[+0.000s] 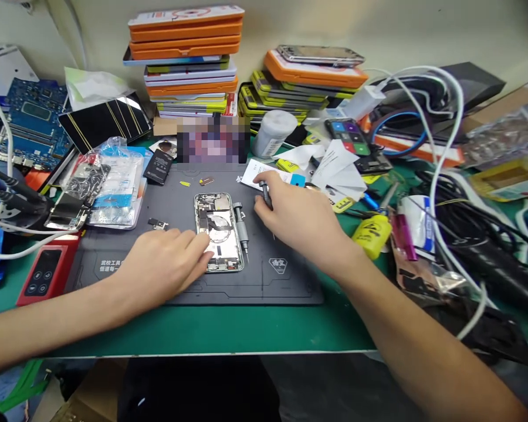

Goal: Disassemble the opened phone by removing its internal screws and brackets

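Grey screwdrivers (242, 227) number two: one held, one beside one opened phone (222, 251).

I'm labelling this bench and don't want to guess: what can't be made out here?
All in the head view:
- Left hand: its fingertip contact with the open phone, hidden by the hand itself.
- Dark tool in the right hand: its tip, too thin and blurred.
- Mat: the end of its printed lettering, covered by the left arm.
- Black battery: its print, too small.
- Pixelated patch: its content, masked.
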The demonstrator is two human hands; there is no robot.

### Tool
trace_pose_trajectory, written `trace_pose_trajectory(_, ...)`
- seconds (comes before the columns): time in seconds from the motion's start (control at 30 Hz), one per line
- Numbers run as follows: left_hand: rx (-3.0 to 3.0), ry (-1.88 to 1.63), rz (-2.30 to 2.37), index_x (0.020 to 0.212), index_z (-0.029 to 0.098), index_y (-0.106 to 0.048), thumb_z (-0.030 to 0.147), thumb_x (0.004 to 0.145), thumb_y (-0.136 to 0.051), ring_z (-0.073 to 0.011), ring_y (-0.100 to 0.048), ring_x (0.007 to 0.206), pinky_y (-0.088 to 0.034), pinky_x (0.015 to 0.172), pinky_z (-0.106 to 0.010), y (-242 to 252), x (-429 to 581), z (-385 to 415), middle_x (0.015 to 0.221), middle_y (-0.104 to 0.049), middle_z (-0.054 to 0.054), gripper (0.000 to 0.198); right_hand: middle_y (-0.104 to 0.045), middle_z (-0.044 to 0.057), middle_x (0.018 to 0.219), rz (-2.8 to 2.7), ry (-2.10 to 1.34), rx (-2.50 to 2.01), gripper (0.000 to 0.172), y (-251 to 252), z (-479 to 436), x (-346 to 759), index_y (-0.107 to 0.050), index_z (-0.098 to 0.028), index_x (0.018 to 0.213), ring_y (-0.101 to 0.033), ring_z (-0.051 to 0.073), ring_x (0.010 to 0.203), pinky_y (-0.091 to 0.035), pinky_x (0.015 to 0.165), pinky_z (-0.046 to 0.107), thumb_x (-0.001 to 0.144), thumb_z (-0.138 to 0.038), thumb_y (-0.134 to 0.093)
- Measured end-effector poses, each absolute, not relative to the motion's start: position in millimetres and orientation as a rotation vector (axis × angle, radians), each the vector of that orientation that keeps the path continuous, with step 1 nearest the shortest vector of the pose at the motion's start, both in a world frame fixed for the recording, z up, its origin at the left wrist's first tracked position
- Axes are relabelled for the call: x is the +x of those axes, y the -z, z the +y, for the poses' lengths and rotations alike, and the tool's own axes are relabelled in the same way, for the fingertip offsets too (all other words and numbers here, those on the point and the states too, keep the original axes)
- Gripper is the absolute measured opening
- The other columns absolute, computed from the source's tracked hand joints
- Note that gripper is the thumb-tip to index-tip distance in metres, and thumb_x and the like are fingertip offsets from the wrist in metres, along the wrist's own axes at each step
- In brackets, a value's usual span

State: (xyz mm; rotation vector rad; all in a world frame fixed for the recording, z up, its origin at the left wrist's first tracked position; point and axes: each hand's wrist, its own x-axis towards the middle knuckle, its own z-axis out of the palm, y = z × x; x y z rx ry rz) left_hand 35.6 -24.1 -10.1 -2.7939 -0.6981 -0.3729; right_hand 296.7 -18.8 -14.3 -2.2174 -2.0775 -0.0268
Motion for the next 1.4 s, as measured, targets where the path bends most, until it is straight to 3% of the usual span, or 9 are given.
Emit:
trace_pose_trajectory(0.1, -2.772, 0.444, -0.678, 0.089, 0.021, -0.058, 0.026, 0.111, -0.049, -0.0185, -0.061, 0.061, -0.036, 0.055, -0.035, 23.1, 36.4, -30.4, 0.071, -0.061, 0.002, 0.024, -0.073, 0.019, 0.122, -2.129, 0.183, -2.161, 0.039, 17.8, -22.1, 295.3, -0.061, -0.017, 0.138, -0.071, 0.034, 0.104, -0.031, 0.059, 0.035, 0.103, -0.023, -0.045)
trace_pose_trajectory(0.2, -2.723, 0.455, -0.670, 0.086, 0.021, -0.058, 0.023, 0.108, -0.054, -0.0183, -0.060, 0.062, -0.036, 0.056, -0.036, 28.3, 35.9, -35.1, 0.072, -0.059, 0.002, 0.022, -0.071, 0.018, 0.127, -2.102, 0.298, -2.038, 0.037, 16.5, -28.0, 290.0, -0.064, -0.018, 0.137, -0.069, 0.034, 0.113, -0.032, 0.060, 0.034, 0.105, -0.025, -0.047)
trace_pose_trajectory(0.37, -2.604, 0.416, -0.653, 0.090, 0.019, -0.063, 0.022, 0.102, -0.063, -0.0181, -0.052, 0.059, -0.034, 0.054, -0.037, 27.3, 35.0, -44.5, 0.071, -0.054, 0.002, 0.013, -0.079, 0.006, 0.087, -2.076, 0.005, -2.044, 0.038, 12.0, -37.0, 280.2, -0.070, -0.021, 0.097, -0.069, 0.023, 0.071, -0.026, 0.059, 0.033, 0.110, -0.050, -0.048)
trace_pose_trajectory(0.5, -2.607, 0.452, -0.633, 0.092, 0.018, -0.068, 0.022, 0.102, -0.063, -0.0178, -0.050, 0.059, -0.034, 0.052, -0.037, 26.7, 35.0, -46.2, 0.070, -0.054, 0.002, 0.012, -0.073, 0.003, 0.070, -2.105, -0.145, -2.085, 0.042, 12.3, -35.9, 280.0, -0.062, -0.024, 0.081, -0.065, 0.022, 0.062, -0.023, 0.058, 0.032, 0.106, -0.057, -0.054)
trace_pose_trajectory(0.7, -2.674, 0.480, -0.617, 0.084, 0.019, -0.065, 0.018, 0.101, -0.063, -0.0180, -0.053, 0.059, -0.037, 0.051, -0.037, 27.0, 33.8, -42.1, 0.069, -0.055, 0.002, 0.017, -0.072, -0.001, 0.069, -2.080, -0.469, -2.127, 0.034, 5.5, -29.6, 283.8, -0.062, -0.026, 0.083, -0.061, 0.021, 0.062, -0.030, 0.060, 0.031, 0.102, -0.054, -0.057)
trace_pose_trajectory(1.0, -2.721, 0.583, -0.526, 0.102, 0.010, -0.073, 0.024, 0.105, -0.064, -0.0153, -0.059, 0.059, -0.042, 0.051, -0.034, 25.5, 29.6, -39.0, 0.070, -0.063, 0.002, 0.017, -0.068, -0.002, 0.068, -1.906, -0.833, -2.008, 0.022, 2.7, -27.7, 292.8, -0.063, -0.026, 0.084, -0.059, 0.017, 0.061, -0.037, 0.059, 0.031, 0.096, -0.044, -0.062)
trace_pose_trajectory(1.17, -2.747, 0.633, -0.527, 0.104, 0.009, -0.075, 0.023, 0.104, -0.065, -0.0142, -0.060, 0.058, -0.044, 0.050, -0.033, 24.0, 29.2, -39.4, 0.068, -0.065, 0.002, 0.017, -0.075, 0.001, 0.081, -1.535, -0.984, -1.691, 0.019, 1.3, -33.7, 290.9, -0.059, -0.024, 0.090, -0.066, 0.015, 0.056, -0.051, 0.059, 0.033, 0.095, -0.042, -0.064)
trace_pose_trajectory(1.3, -2.740, 0.645, -0.526, 0.105, 0.008, -0.077, 0.024, 0.101, -0.069, -0.0140, -0.058, 0.054, -0.042, 0.046, -0.034, 25.0, 28.8, -40.6, 0.065, -0.064, 0.003, 0.018, -0.079, 0.003, 0.086, -1.285, -1.100, -1.300, 0.019, 2.9, -41.3, 280.0, -0.055, -0.027, 0.100, -0.068, 0.016, 0.051, -0.048, 0.043, 0.030, 0.101, -0.044, -0.063)
trace_pose_trajectory(1.4, -2.742, 0.645, -0.506, 0.105, 0.008, -0.078, 0.024, 0.099, -0.072, -0.0135, -0.057, 0.053, -0.041, 0.045, -0.034, 24.7, 28.9, -41.2, 0.065, -0.064, 0.003, 0.019, -0.077, 0.000, 0.086, -1.168, -1.208, -1.177, 0.018, 11.7, -45.9, 268.7, -0.053, -0.029, 0.106, -0.067, 0.015, 0.051, -0.055, 0.045, 0.031, 0.104, -0.045, -0.059)
